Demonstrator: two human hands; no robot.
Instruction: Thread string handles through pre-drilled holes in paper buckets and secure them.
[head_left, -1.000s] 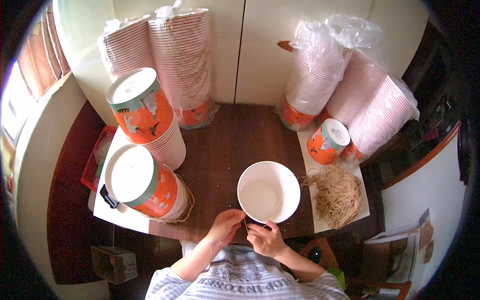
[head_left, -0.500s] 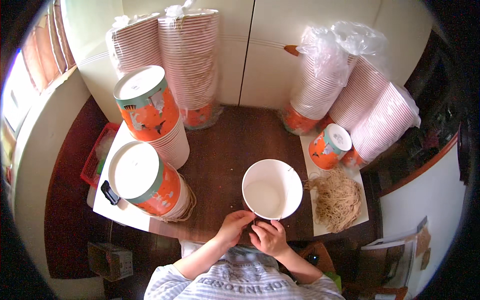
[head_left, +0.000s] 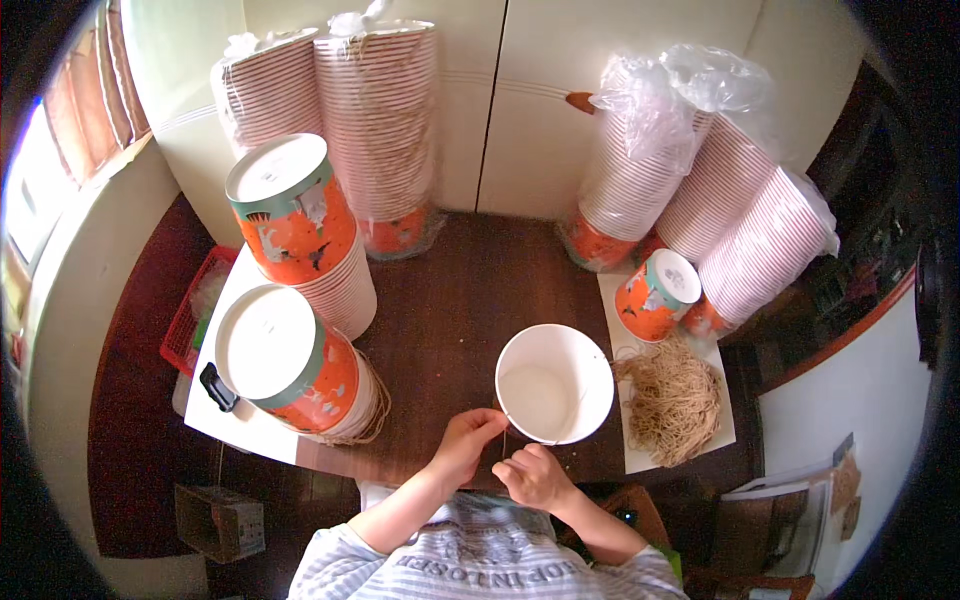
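A white paper bucket (head_left: 545, 350) stands upright before me, its open mouth facing up. A thin cord is just visible by its near rim. My left hand (head_left: 466, 442) is closed in a pinch on the cord beside the rim's near left. Just below the rim, my right hand (head_left: 537, 478) is curled closed around the cord, which runs between the two hands; its end is hidden. To the right of the bucket lies a tangled bundle of tan cord (head_left: 675, 400), with a strand reaching toward the bucket's far side.
Upside-down orange and green buckets (head_left: 265, 340) are stacked at the left, cords hanging from the nearer stack. A black clip-like object (head_left: 218, 387) sits beside it. Bagged bucket stacks (head_left: 380, 120) stand at the back left, more (head_left: 740, 215) at the right. One small bucket (head_left: 655, 295) sits behind the cord bundle.
The bucket has shifted slightly right and toward me. My right hand has moved a little down and left, its fingers curling tighter; my left hand has moved slightly left.
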